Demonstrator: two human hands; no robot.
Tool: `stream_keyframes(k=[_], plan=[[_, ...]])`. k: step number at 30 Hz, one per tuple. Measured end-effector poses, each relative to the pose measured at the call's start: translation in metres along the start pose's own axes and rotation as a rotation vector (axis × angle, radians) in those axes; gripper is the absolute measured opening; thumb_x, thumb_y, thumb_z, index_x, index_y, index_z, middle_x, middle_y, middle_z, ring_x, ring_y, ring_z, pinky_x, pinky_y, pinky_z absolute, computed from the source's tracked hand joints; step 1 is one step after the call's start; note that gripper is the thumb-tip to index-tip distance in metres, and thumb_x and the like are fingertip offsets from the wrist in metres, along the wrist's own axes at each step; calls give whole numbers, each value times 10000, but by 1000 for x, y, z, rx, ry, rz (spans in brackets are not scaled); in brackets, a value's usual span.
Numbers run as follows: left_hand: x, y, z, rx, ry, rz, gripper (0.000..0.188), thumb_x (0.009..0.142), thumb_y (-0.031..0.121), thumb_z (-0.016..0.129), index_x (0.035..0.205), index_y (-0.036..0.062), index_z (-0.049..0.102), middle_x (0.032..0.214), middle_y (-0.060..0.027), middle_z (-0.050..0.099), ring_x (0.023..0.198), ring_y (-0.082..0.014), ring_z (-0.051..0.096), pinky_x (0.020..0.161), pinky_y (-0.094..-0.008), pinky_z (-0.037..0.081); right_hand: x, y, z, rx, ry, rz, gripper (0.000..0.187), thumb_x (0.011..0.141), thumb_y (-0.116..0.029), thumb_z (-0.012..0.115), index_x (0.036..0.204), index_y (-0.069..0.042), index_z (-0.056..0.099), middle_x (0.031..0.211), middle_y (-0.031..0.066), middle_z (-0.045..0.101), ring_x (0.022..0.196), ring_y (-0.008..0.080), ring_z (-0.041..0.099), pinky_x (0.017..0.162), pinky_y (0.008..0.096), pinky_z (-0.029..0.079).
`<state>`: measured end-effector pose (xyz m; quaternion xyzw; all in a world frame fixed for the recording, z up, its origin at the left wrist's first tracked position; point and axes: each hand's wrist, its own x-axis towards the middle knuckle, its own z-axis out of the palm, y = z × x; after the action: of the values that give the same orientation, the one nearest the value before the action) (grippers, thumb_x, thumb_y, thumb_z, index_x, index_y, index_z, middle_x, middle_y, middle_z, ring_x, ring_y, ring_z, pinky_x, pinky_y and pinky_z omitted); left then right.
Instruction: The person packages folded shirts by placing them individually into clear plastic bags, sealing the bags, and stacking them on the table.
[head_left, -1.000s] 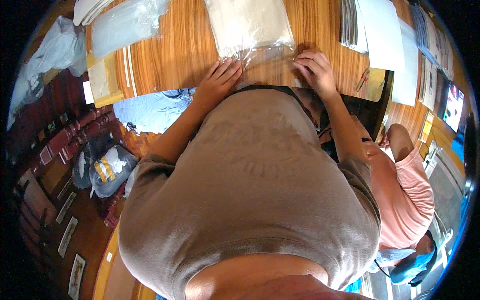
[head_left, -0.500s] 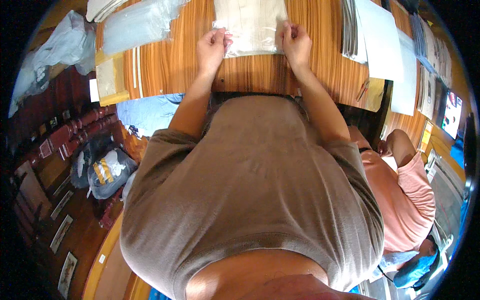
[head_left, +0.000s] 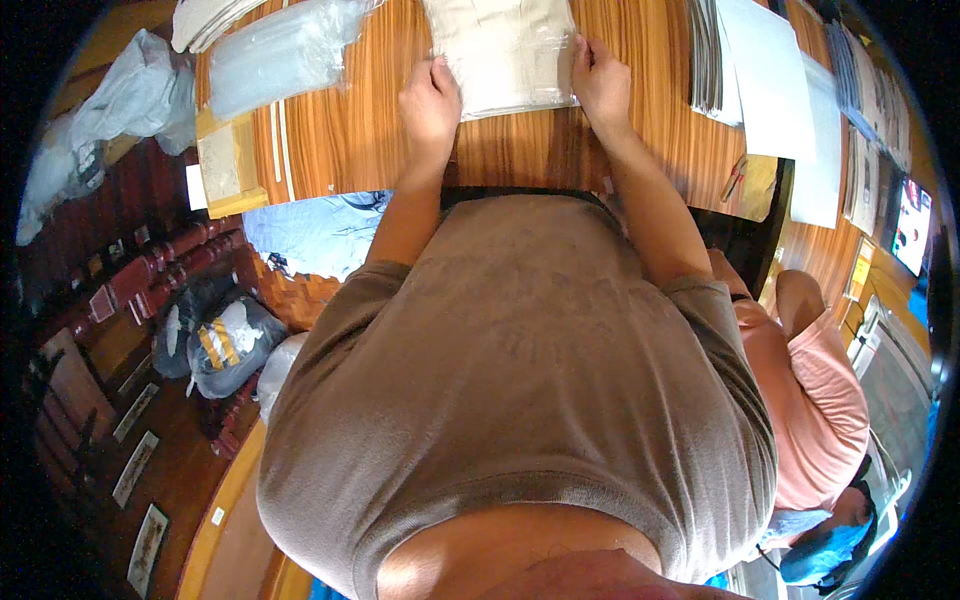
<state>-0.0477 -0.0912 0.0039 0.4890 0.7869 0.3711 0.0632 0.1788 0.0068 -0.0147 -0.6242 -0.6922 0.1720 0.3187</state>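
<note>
A folded beige cloth inside a clear plastic bag (head_left: pixel 510 60) lies on the wood-grain table, its far end cut off by the upper edge of the picture. At the bag's left side, my left hand (head_left: pixel 432 105) is closed with curled fingers against the plastic edge. My right hand (head_left: pixel 602 85) pinches the opposite side near the front corner. Both forearms reach in across the table's near edge. The plastic is wrinkled and shiny around the cloth, and the fingertips are partly hidden behind the hands.
A stack of clear plastic bags (head_left: pixel 285 60) lies at the left of the table (head_left: pixel 350 150). To the right are folded dark cloths (head_left: pixel 706 55), white sheets (head_left: pixel 765 75) and a small red-handled tool (head_left: pixel 735 175). A person in a pink shirt (head_left: pixel 815 420) sits close on my right.
Both hands have shifted slightly along the bag's sides, the left one turning its knuckles more toward me. The bag's front edge now lies flatter. The person at right has lowered an arm.
</note>
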Motion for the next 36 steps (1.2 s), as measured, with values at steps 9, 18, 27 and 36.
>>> stream_keyframes(k=[9,18,27,36], plan=[[43,45,-43,264,-209,39,369,932,352,709,1148,57,668,1179,-180,691,1050,-398,687,817,-521,552,12,2,-6,35,-86,150,465,1011,-410,592,858,4,738,749,239,705,724,416,723,670,478,572],[6,10,14,303,-368,463,742,1034,498,502,1638,118,300,1719,-234,121,1553,-550,49,1250,-636,98,29,-31,-22,-210,-63,-158,359,993,-351,609,1126,-29,695,1165,230,712,1046,439,686,860,527,550],[7,11,18,322,-305,456,733,1020,527,522,1628,159,341,1698,-306,97,1504,-641,85,1221,-672,139,27,-33,25,-312,-133,-219,802,1042,-553,420,1607,0,290,1685,215,256,1552,461,211,1245,617,183],[94,-14,-4,293,-566,975,763,1006,579,528,1652,261,273,1740,-101,148,1587,-402,128,1258,-641,106,34,-40,-45,-208,-244,-565,604,1026,-392,573,1554,-132,440,1663,165,323,1540,428,259,1221,611,258]])
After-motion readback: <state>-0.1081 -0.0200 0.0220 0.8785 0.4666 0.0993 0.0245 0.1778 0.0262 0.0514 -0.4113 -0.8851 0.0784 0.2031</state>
